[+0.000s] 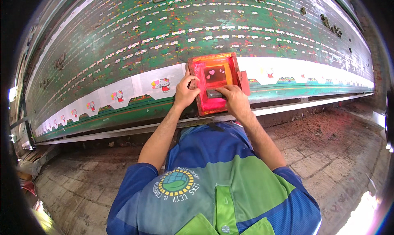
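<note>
The frame (212,56) is set across a white strip (289,68) on the green table (135,61). Its nine o'clock rim is gripped between thumb and fingers by the left hand (186,91). Inside, toward six o'clock, a dark squeegee (213,94) is pinched by the right hand (237,98) (pink ink (215,105) is smeared around it). Printed figures (165,87) are seen toward nine.

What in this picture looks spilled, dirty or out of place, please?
Reddish debris lies scattered at right on the brownish floor, looking like a spill. The green table is blotched with many-coloured stains, and bright pink smears coat the inside of the red frame.
</note>
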Action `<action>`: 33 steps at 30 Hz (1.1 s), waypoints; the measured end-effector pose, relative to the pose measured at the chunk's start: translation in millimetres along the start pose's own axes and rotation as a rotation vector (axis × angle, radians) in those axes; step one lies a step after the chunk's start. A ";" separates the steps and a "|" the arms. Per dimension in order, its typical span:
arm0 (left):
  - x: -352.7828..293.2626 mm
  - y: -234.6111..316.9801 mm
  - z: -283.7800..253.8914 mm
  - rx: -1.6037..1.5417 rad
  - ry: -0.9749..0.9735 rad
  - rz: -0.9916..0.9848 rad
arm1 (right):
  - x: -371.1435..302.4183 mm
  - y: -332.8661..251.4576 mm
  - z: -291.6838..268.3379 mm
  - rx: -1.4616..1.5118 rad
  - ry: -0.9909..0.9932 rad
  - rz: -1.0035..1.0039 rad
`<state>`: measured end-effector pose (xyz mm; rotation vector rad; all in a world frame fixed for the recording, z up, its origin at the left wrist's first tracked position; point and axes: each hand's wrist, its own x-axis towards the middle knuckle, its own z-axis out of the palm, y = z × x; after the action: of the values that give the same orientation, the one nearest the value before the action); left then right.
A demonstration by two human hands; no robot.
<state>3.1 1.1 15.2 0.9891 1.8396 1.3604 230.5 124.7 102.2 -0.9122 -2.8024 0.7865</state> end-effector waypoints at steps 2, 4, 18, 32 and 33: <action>-1.1 3.1 3.1 -0.022 -0.020 -0.023 | -15.0 0.8 1.9 -0.009 0.013 -0.022; 1.1 3.2 6.7 -0.074 -0.013 0.012 | -17.2 2.2 -1.0 -0.003 0.047 -0.055; 36.3 83.5 212.7 0.047 0.043 0.195 | -69.8 185.4 -112.8 0.065 0.060 0.004; 54.6 67.5 242.3 -0.066 -0.058 -0.027 | -77.6 225.5 -118.7 0.083 0.128 -0.070; 54.4 66.1 243.5 -0.091 -0.067 -0.080 | -78.2 226.1 -119.8 0.074 0.123 -0.073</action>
<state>191.4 177.5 12.1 0.8945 1.7333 1.3347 441.6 289.1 97.9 -0.8123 -2.6655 0.7907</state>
